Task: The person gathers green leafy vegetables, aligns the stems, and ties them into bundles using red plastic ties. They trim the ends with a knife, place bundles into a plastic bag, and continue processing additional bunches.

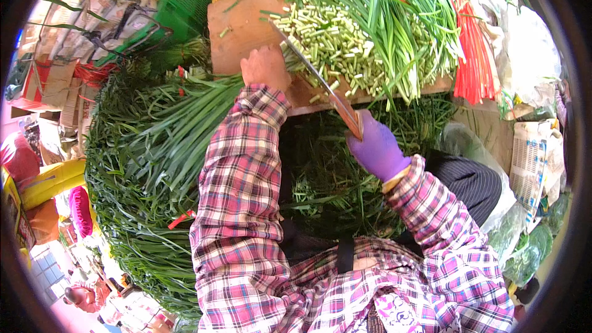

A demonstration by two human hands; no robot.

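Observation:
My bare left hand [265, 68] is closed around a bundle of long green leafy stalks [208, 106], which look like garlic chives, at the front edge of a wooden board [240, 27]. The leaves trail down to the left, over a large heap of greens [134, 175]. My right hand [377, 148], in a purple glove, grips the wooden handle of a long knife [314, 71]. The blade slants up and left, its tip over the board. Beside the blade lies a pile of short cut pale-green stalk pieces [342, 41]. Longer green stalks [393, 23] lie across this pile.
Red ties [471, 55] hang at the board's right end, near clear plastic bags [527, 51]. A green plastic crate [187, 2] stands at the upper left. Loose greens lie below the board, between my arms. A person [85, 293] is far off at the lower left.

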